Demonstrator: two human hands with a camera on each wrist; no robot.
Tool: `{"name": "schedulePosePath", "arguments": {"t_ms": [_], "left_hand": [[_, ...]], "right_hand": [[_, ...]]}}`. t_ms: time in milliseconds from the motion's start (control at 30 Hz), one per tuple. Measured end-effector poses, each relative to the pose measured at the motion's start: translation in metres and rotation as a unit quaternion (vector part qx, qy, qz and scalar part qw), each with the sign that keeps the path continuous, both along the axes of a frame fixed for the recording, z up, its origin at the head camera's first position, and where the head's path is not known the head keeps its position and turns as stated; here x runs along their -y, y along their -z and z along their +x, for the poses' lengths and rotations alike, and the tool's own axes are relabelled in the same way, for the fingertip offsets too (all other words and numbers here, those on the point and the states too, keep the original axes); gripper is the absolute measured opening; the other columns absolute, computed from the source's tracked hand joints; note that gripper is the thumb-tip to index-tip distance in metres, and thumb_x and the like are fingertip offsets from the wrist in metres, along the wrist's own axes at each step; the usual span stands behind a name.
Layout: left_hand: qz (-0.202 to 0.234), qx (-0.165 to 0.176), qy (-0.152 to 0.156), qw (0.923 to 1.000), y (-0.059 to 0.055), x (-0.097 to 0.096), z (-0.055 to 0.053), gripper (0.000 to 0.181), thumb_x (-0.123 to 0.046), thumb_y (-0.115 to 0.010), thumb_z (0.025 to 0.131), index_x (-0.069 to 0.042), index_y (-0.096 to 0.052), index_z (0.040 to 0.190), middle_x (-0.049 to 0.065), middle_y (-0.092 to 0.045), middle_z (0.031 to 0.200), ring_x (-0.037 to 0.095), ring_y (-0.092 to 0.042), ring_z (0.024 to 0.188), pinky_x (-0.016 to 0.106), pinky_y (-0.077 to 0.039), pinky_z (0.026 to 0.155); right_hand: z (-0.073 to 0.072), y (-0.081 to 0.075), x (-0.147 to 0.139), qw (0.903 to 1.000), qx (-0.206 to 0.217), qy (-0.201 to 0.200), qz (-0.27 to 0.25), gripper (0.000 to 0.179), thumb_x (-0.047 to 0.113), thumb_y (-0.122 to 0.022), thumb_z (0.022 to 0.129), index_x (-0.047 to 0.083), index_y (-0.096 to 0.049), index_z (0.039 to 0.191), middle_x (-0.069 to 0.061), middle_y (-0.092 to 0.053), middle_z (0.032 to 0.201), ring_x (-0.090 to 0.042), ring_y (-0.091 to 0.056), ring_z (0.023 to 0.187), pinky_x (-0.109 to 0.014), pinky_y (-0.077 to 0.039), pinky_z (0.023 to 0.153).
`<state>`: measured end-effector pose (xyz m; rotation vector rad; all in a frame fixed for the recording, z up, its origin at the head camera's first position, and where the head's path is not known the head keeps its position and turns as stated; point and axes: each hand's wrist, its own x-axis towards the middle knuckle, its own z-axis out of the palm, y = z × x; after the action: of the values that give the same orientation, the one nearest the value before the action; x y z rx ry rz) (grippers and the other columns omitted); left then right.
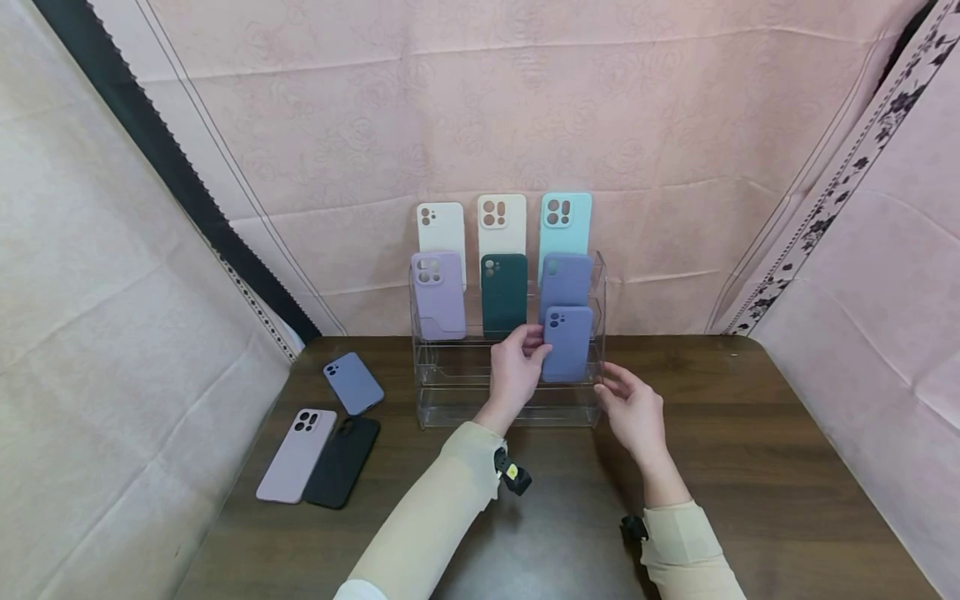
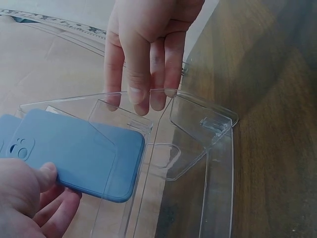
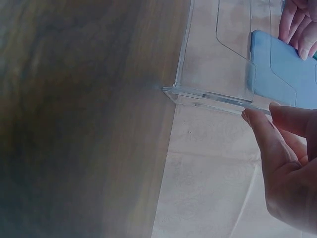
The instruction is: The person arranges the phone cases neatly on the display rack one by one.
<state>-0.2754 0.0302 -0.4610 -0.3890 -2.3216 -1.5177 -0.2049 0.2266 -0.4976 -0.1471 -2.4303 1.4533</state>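
A blue-violet phone case (image 1: 567, 346) stands upright in the third tier of a clear acrylic stepped display stand (image 1: 450, 408), at its right end. My left hand (image 1: 517, 367) pinches this case by its left edge; in the left wrist view the thumb lies on the front of the case (image 2: 84, 153) and the fingers go behind. At the stand's right side, my right hand (image 1: 633, 408) holds the clear side panel between thumb and fingers, seen closely in the right wrist view (image 3: 292, 153). Right behind the held case is another blue-violet case (image 1: 566, 279).
Across the back tier stand a white case (image 1: 441, 225), a cream case (image 1: 502, 225) and a turquoise case (image 1: 566, 221). Lower are a lilac case (image 1: 438, 300) and a dark green case (image 1: 504, 292). Left on the table lie blue (image 1: 354, 383), pale mauve (image 1: 296, 457) and black (image 1: 342, 462) cases.
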Motion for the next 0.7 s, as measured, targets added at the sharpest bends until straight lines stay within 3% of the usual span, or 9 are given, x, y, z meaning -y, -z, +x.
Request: {"name": "schedulePosePath", "arguments": {"t_ms": [367,700], "left_hand": [[0.033,-0.005,0.01,0.9994,0.002,0.006,0.006,0.026,-0.012,-0.083,0.096,-0.007,-0.077,0.121,0.005,-0.081,0.108,0.012,-0.077,0.093,0.027,-0.061,0.083],[0.085,-0.018,0.043,0.9953,0.006,0.024,0.016,0.03,-0.009,-0.083,0.095,-0.001,-0.076,0.123,0.007,-0.081,0.108,0.016,-0.079,0.095,0.029,-0.061,0.086]], "right_hand": [[0.001,0.0,0.0,1.0,-0.002,0.005,0.003,0.04,0.009,-0.073,0.103,0.007,-0.068,0.143,-0.02,-0.077,0.121,-0.033,-0.077,0.106,-0.036,-0.063,0.082],[0.002,-0.001,0.0,1.0,0.001,0.004,0.007,0.04,0.009,-0.073,0.103,0.007,-0.068,0.143,-0.019,-0.077,0.121,-0.033,-0.077,0.107,-0.04,-0.063,0.083]]}}
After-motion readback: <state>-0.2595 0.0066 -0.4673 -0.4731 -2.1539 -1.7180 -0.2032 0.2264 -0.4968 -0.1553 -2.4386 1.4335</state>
